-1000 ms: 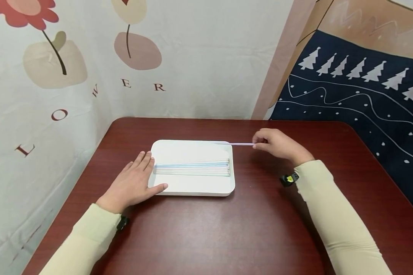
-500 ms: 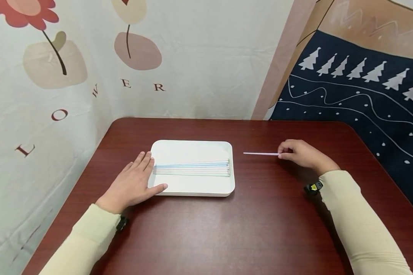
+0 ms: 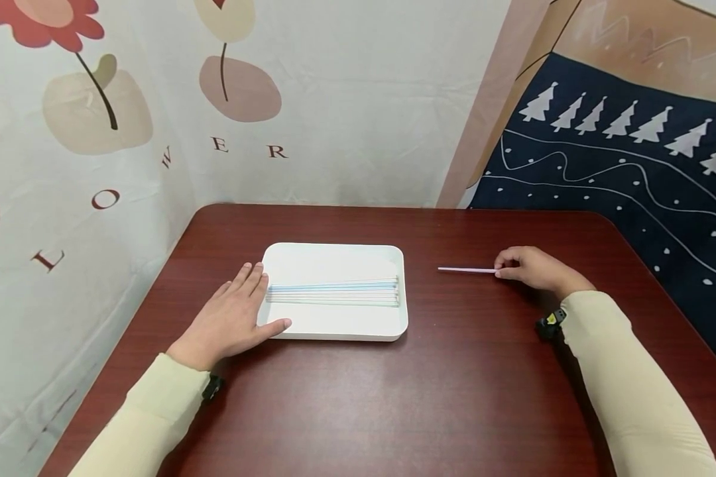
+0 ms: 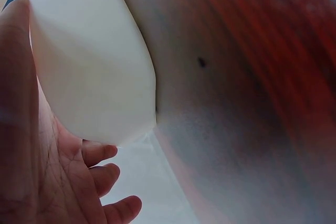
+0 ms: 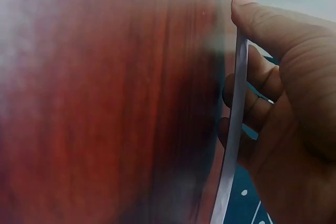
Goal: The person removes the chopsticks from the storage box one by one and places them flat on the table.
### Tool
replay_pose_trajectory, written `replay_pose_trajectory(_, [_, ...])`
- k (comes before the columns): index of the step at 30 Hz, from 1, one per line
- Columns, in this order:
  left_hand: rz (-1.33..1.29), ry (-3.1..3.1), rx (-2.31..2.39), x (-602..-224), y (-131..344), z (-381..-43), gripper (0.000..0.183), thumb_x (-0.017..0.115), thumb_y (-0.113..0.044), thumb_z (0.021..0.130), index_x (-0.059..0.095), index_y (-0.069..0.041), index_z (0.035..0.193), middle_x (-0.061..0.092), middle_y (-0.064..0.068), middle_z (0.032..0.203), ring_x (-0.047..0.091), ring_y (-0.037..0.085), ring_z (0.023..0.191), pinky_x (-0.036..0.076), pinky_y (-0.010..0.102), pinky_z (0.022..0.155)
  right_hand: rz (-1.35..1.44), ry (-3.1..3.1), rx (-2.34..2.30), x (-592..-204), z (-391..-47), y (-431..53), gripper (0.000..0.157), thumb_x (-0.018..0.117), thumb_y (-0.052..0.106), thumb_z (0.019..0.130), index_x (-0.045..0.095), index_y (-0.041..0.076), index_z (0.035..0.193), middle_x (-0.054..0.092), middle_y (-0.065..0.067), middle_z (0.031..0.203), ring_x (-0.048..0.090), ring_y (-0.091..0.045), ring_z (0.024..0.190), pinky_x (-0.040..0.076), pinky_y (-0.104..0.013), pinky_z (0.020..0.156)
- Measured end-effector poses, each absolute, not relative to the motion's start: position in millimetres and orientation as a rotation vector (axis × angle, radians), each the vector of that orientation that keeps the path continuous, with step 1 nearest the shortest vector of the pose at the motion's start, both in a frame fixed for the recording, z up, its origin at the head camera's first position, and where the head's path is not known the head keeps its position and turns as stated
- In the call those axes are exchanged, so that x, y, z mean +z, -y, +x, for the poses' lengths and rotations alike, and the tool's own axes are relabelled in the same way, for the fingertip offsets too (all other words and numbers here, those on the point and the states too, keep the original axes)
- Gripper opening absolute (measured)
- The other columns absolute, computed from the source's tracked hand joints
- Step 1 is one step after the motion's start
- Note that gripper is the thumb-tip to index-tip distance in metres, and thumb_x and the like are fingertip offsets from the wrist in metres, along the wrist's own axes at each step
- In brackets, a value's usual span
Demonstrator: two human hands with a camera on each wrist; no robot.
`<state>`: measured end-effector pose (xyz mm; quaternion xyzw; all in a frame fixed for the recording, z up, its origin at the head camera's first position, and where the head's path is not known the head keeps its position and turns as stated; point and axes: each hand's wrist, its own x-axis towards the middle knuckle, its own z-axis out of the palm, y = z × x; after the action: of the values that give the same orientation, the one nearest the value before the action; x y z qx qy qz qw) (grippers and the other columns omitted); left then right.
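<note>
A white rectangular tray (image 3: 334, 324) lies on the table with several thin, pale straws (image 3: 334, 296) inside, side by side and running left to right. My left hand (image 3: 225, 318) rests against the tray's left side, fingers straight and thumb spread over the near left corner. Up close in the left wrist view, the palm and fingertips touch the tray's outer wall (image 4: 105, 77). Right of the tray, my right hand (image 3: 531, 268) pinches one end of a pale lilac straw (image 3: 467, 269). The straw points left toward the tray; its far part crosses the palm in the right wrist view.
The dark red-brown table (image 3: 406, 404) has rounded back corners. A light cloth with flowers and letters (image 3: 358, 99) hangs behind it, and a dark cloth with white trees (image 3: 620, 152) hangs at the right.
My right hand has drawn the lilac straw rightward off the tray's far right edge and a little nearer, then slightly further right. The left hand and tray have stayed put.
</note>
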<state>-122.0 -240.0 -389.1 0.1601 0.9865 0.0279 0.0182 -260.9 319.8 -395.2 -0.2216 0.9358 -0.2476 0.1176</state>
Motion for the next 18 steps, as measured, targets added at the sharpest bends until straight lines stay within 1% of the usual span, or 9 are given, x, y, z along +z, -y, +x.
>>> replay_pose_trajectory(9, [0.494,-3.059,0.095,-388,240,-122,0.110,0.035,-0.081,0.089,0.029,0.010,0.151,0.018,0.025,0.161,0.014,0.043,0.148,0.021,0.060,0.115,-0.629,-2.736,-0.724,-397,-276,-321,0.005,0.070,0.015,0.094,0.071,0.012,0.091,0.065,-0.002,0.094,0.051,-0.024,0.090,0.041,-0.040,0.082])
replay_pose_trajectory(18, [0.500,-3.056,0.090,-388,240,-122,0.110,0.035,-0.080,0.089,0.029,0.010,0.151,0.018,0.026,0.161,0.014,0.043,0.148,0.021,0.059,0.115,-0.606,-2.730,-0.739,-398,-278,-321,0.005,0.070,0.015,0.094,0.071,0.010,0.091,0.065,-0.003,0.094,0.052,-0.025,0.091,0.042,-0.041,0.084])
